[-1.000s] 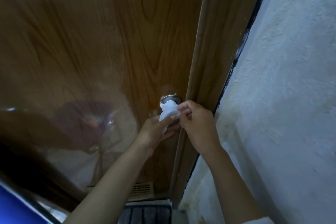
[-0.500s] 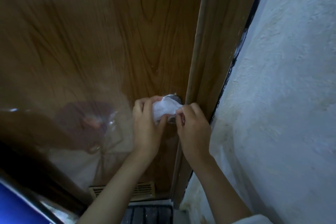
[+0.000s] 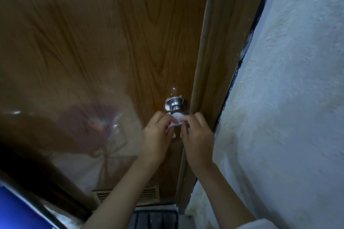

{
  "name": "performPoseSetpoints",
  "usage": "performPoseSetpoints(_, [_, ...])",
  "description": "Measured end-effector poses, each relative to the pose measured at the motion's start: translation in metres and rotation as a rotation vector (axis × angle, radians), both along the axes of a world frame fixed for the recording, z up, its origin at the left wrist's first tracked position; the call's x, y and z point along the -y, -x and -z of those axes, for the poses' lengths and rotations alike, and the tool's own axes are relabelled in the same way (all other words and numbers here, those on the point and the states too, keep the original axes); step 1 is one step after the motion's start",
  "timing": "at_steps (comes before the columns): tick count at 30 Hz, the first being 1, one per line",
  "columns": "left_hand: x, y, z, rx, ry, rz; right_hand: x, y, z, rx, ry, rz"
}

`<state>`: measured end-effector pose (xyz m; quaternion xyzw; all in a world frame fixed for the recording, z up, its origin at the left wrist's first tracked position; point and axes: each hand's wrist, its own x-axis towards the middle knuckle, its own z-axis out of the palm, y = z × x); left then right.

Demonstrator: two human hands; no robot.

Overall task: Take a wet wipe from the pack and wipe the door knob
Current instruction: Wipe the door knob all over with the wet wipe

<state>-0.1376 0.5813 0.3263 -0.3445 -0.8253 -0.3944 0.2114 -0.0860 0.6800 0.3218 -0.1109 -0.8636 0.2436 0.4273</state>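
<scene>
both hands raised side by side, fingers pinched

the left hand (image 3: 158, 135) and right hand (image 3: 198, 139) sit close together with backs toward the camera, fingers (image 3: 188, 118) curled inward and pinched on a bit of white wipe (image 3: 176, 120). both bare forearms reach up from the lower edge; a pale sleeve shows at the right elbow.

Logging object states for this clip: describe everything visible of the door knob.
The door knob is shiny silver metal, with a round plate against the brown wooden door and a narrow neck showing. It sits near the door's right edge. Its rounded head is covered by a white wet wipe held by the left hand and right hand.
</scene>
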Motion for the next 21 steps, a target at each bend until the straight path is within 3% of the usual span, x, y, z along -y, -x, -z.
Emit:
performPoseSetpoints(5, [0.002, 0.002, 0.027, 0.160, -0.112, 0.039, 0.002, 0.001, 0.023, 0.013, 0.211, 0.001])
performPoseSetpoints(10, [-0.002, -0.001, 0.022, 0.166, -0.258, 0.045, 0.000, 0.002, 0.019, -0.095, 0.258, 0.005])
performPoseSetpoints(14, [-0.004, 0.003, 0.016, 0.133, -0.289, 0.011, 0.002, 0.005, 0.017, -0.200, 0.196, -0.058])
performPoseSetpoints(21, [0.004, -0.006, 0.039, 0.276, -0.290, 0.041, 0.014, 0.001, 0.059, -0.068, -0.046, -0.157])
